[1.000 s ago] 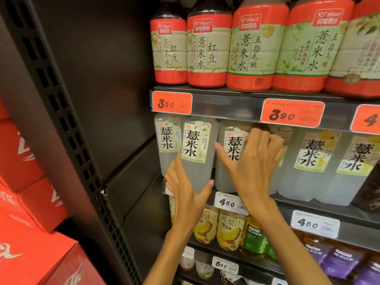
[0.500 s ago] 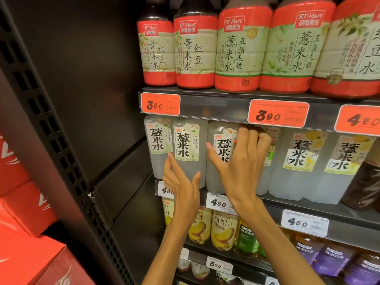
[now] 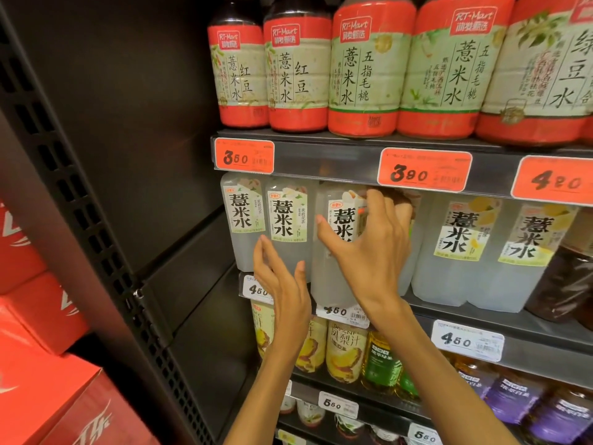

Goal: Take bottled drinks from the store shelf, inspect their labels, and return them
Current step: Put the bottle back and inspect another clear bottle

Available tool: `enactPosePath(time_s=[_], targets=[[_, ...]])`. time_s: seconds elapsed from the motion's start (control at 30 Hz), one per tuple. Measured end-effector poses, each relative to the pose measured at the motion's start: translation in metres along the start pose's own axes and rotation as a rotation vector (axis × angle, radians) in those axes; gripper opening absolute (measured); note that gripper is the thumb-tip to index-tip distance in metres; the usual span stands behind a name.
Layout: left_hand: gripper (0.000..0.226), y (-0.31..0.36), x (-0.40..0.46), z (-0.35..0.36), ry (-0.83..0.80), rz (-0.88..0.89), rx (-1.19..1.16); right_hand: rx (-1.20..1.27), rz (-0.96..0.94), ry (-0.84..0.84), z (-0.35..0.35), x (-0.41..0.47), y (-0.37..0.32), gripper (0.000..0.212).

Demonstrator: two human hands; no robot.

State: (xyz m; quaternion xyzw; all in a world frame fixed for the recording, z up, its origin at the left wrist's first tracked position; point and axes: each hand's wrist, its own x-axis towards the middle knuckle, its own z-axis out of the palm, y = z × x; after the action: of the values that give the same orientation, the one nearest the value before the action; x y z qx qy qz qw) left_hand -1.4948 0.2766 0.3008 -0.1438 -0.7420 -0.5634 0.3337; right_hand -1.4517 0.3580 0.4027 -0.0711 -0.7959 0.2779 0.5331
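A row of clear bottles with white-green labels stands on the middle shelf [image 3: 500,319]. My right hand [image 3: 369,248] grips the third bottle from the left [image 3: 333,268], thumb on its front left and fingers curled round its right side; the bottle leans forward past the shelf edge. My left hand [image 3: 282,284] hovers open just in front of the second bottle [image 3: 287,220], fingers relaxed, holding nothing.
Red-capped tea bottles [image 3: 369,69] fill the shelf above, behind orange price tags [image 3: 423,170]. Juice and tea bottles [image 3: 345,351] line the shelf below. A dark perforated upright [image 3: 96,252] frames the left side, with red cartons [image 3: 41,380] stacked beyond it.
My right hand has curled round the third bottle and tipped it forward off the row. My left hand has stayed low and open, shifting slightly.
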Motion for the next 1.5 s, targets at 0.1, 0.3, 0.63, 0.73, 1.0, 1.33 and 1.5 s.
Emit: enactPosePath(time_s=[0.1, 0.3, 0.63, 0.73, 1.0, 1.33, 1.5], targets=[[0.059, 0.007, -0.017, -0.008, 0.052, 0.008, 0.040, 0.010, 0.004, -0.022, -0.003, 0.002, 0.000, 0.043], [0.076, 0.043, -0.044, -0.002, -0.092, -0.049, 0.070, 0.004, -0.007, -0.041, -0.007, 0.004, -0.001, 0.041], [0.056, 0.047, -0.032, -0.005, -0.146, -0.207, -0.050, -0.017, -0.048, -0.057, -0.013, 0.005, 0.001, 0.044], [0.051, 0.049, -0.034, -0.008, -0.142, -0.211, -0.121, -0.039, -0.091, -0.076, -0.016, 0.006, 0.003, 0.049], [0.056, 0.074, -0.053, -0.055, -0.252, -0.379, -0.449, 0.335, 0.099, -0.207, -0.025, -0.002, 0.007, 0.056], [0.060, 0.091, -0.082, -0.094, -0.453, -0.579, -0.663, 1.046, 0.460, -0.602, -0.040, -0.027, 0.007, 0.057], [0.061, 0.100, -0.087, -0.105, -0.559, -0.544, -0.628, 1.286, 0.616, -0.708, -0.052, -0.031, 0.011, 0.053]])
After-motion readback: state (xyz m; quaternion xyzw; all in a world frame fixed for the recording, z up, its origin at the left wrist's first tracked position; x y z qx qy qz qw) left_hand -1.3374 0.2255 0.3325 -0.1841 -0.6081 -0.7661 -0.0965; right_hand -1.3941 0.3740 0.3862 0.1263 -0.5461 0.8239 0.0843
